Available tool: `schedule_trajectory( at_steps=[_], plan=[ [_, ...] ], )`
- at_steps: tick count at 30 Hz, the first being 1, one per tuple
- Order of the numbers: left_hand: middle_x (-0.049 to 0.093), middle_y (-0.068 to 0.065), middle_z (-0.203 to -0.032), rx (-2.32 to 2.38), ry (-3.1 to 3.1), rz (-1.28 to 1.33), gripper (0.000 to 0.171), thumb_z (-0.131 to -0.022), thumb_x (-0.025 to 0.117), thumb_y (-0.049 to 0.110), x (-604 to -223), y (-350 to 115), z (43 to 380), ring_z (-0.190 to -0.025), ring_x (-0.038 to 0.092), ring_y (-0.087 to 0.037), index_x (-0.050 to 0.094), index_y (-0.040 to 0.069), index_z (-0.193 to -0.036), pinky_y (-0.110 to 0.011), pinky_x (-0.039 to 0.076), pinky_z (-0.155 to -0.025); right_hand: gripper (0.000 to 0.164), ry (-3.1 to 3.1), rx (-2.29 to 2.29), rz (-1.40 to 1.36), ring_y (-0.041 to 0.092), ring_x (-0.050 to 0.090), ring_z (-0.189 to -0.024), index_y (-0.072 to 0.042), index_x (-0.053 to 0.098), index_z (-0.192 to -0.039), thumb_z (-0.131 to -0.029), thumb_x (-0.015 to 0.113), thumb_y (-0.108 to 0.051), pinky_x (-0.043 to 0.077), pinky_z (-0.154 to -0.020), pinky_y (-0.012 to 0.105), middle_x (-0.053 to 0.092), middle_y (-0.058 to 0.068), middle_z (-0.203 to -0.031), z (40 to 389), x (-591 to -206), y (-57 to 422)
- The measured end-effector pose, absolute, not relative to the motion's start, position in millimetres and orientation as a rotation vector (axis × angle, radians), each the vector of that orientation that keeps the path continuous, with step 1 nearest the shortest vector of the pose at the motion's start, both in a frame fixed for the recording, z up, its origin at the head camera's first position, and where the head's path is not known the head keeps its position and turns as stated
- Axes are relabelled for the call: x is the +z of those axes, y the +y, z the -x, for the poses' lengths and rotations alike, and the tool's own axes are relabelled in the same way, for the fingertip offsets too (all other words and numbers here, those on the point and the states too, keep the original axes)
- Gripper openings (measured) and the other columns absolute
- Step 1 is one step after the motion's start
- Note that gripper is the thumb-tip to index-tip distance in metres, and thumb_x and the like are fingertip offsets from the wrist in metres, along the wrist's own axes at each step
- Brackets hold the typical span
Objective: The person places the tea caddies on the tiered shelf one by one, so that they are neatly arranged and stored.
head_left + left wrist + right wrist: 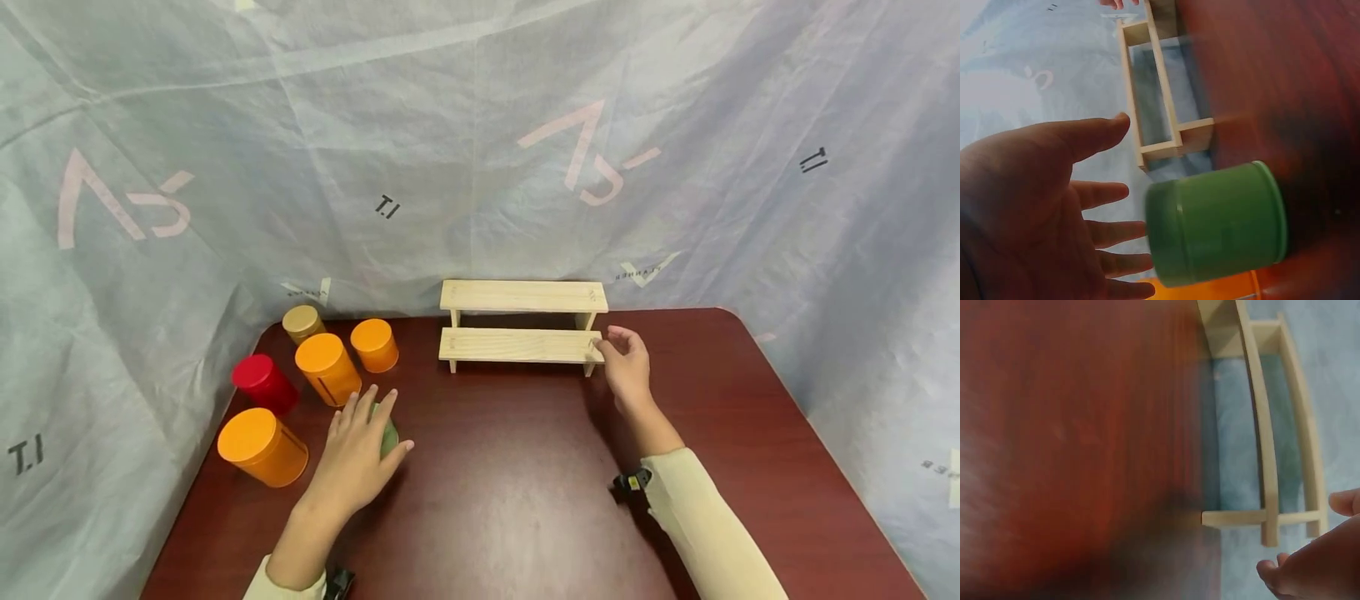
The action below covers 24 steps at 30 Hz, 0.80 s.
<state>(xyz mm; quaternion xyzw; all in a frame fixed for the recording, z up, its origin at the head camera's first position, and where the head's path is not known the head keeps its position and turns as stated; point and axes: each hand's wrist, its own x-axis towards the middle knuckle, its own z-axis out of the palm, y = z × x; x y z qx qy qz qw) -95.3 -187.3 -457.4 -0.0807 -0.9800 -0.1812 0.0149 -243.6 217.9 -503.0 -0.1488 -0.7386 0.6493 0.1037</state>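
My left hand (351, 460) reaches over a green canister (390, 437), its fingers spread. In the left wrist view the green canister (1219, 228) stands just beyond the fingertips, its lid toward the palm; the thumb is apart from it. At the back of the table is a two-step wooden shelf (517, 345). Beside the right end of its lower step is my right hand (628, 371), fingers loosely bent. The right wrist view shows the thumb and fingers of the right hand (1322, 565) close to the end of the shelf (1264, 437), with nothing between them.
Left of the left hand stand a large orange canister (262, 448) and a red canister (266, 385). Farther back are a medium orange canister (328, 370), a small orange one (375, 345) and a gold-lidded one (302, 323). Grey sheeting (450, 167) hangs around the dark red table (510, 500).
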Motion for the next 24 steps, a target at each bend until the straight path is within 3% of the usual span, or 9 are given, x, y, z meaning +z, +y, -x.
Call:
schedule_trajectory(
  at_steps=[3, 8, 13, 19, 24],
  plan=[
    [0.035, -0.030, -0.166, -0.559, -3.046, 0.248, 0.077, -0.098, 0.075, 0.039, -463, -189, 98, -0.155, 0.028, -0.058, 0.043, 0.007, -0.161, -0.076, 0.029, -0.121, 0.054, -2.224, 1.911, 0.439, 0.031, 0.053, -0.141, 0.002, 0.051, -0.149, -0.101, 0.068, -0.016, 0.046, -0.102, 0.023, 0.054, 0.024, -0.153, 261, -503, 223],
    [0.035, -0.033, -0.165, -0.515, -3.043, 0.196, 0.073, -0.098, 0.076, 0.035, -472, -194, 101, -0.156, 0.025, -0.060, 0.046, 0.005, -0.158, -0.077, 0.028, -0.121, 0.058, -2.330, 1.859, 0.369, 0.032, 0.056, -0.133, 0.001, 0.050, -0.151, -0.100, 0.071, -0.019, 0.047, -0.087, 0.014, 0.057, 0.025, -0.149, 284, -507, 228],
    [0.035, -0.032, -0.165, -0.532, -3.031, 0.188, 0.072, -0.097, 0.078, 0.030, -480, -198, 102, -0.153, 0.030, -0.060, 0.047, 0.005, -0.157, -0.075, 0.035, -0.118, 0.060, -2.421, 1.825, 0.321, 0.032, 0.057, -0.132, 0.002, 0.050, -0.151, -0.101, 0.071, -0.022, 0.046, -0.088, 0.014, 0.057, 0.025, -0.148, 299, -512, 227],
    [0.043, -0.028, -0.154, -0.548, -2.998, 0.233, 0.062, -0.096, 0.078, 0.019, -488, -198, 104, -0.137, 0.042, -0.053, 0.050, 0.008, -0.151, -0.064, 0.052, -0.106, 0.055, -2.522, 1.755, 0.361, 0.032, 0.060, -0.117, 0.001, 0.055, -0.146, -0.101, 0.068, -0.027, 0.051, -0.082, 0.024, 0.059, 0.025, -0.142, 305, -514, 225],
    [0.045, -0.025, -0.148, -0.556, -2.994, 0.234, 0.061, -0.095, 0.080, 0.019, -493, -199, 107, -0.128, 0.043, -0.049, 0.051, 0.009, -0.149, -0.060, 0.055, -0.099, 0.056, -2.592, 1.674, 0.355, 0.038, 0.061, -0.115, 0.000, 0.057, -0.145, -0.102, 0.064, -0.035, 0.053, -0.090, 0.039, 0.061, 0.028, -0.139, 309, -515, 223]
  ],
)
